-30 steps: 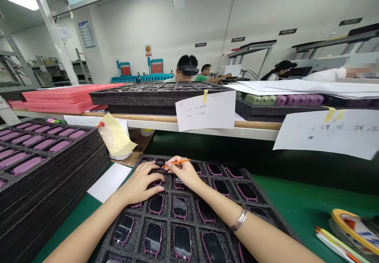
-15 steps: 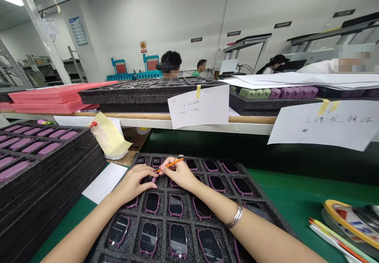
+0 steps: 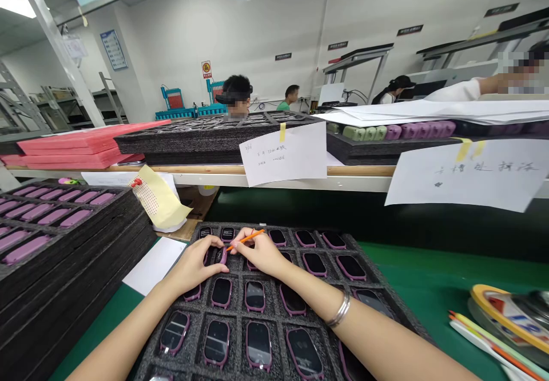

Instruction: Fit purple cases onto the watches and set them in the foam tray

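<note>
A black foam tray [image 3: 238, 324] holds rows of purple-framed smartwatch bodies with dark screens, such as this one [image 3: 217, 341]. Near its far left corner, my left hand [image 3: 201, 261] grips a purple watch body [image 3: 222, 256] between thumb and fingers, tilted on its edge. My right hand [image 3: 257, 252] pinches a thin orange stick [image 3: 249, 238] like a pen, its tip at the side of that watch. Two watches in the back row [image 3: 227, 233] show lit text. My hands hide part of the tray's second row.
At left stands a stack of foam trays [image 3: 86, 255] with purple parts. Pens [image 3: 484, 341] and a yellow-rimmed round container [image 3: 510, 318] lie at right on the green mat. A shelf edge [image 3: 360, 181] with hanging paper notes [image 3: 285, 155] crosses ahead. Co-workers sit beyond.
The watch in my left hand has turned so more of its side shows, and my left fingers have shifted around it. The stick stays against it. A background person at right has moved.
</note>
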`<state>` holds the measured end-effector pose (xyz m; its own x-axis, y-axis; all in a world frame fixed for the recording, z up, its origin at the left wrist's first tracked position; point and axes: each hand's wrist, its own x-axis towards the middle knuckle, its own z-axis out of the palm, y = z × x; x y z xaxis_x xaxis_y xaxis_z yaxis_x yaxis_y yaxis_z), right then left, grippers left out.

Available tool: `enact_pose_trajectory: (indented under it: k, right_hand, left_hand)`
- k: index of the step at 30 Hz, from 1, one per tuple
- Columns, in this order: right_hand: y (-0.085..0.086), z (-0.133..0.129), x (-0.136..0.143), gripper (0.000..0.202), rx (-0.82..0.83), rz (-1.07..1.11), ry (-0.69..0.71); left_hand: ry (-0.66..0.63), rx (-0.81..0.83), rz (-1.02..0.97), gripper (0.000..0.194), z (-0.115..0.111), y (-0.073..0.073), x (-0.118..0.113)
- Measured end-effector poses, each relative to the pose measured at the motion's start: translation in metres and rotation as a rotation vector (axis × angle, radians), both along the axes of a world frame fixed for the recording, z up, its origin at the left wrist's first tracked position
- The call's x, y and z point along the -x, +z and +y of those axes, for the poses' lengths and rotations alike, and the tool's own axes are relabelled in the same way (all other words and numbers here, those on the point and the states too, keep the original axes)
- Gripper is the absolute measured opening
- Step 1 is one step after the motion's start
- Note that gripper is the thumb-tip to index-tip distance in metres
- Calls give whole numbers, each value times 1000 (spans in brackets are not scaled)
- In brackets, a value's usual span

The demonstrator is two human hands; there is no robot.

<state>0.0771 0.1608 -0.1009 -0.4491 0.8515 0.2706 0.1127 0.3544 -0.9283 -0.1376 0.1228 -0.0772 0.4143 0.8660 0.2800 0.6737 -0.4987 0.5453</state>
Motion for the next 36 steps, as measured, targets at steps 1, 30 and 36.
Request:
enact_pose_trajectory:
  k: [1, 30, 36]
  right_hand:
    - [1, -1, 0, 20, -2, 1, 1]
    - [-13, 4, -50, 23, 188, 181, -224]
    - [-11, -3, -49, 22, 159, 136, -187]
  left_hand:
    - [0, 3, -1, 41, 0, 0, 0]
    - [-305, -140, 249, 24, 11, 16, -59]
    - [-314, -147, 221, 23, 11, 14, -58]
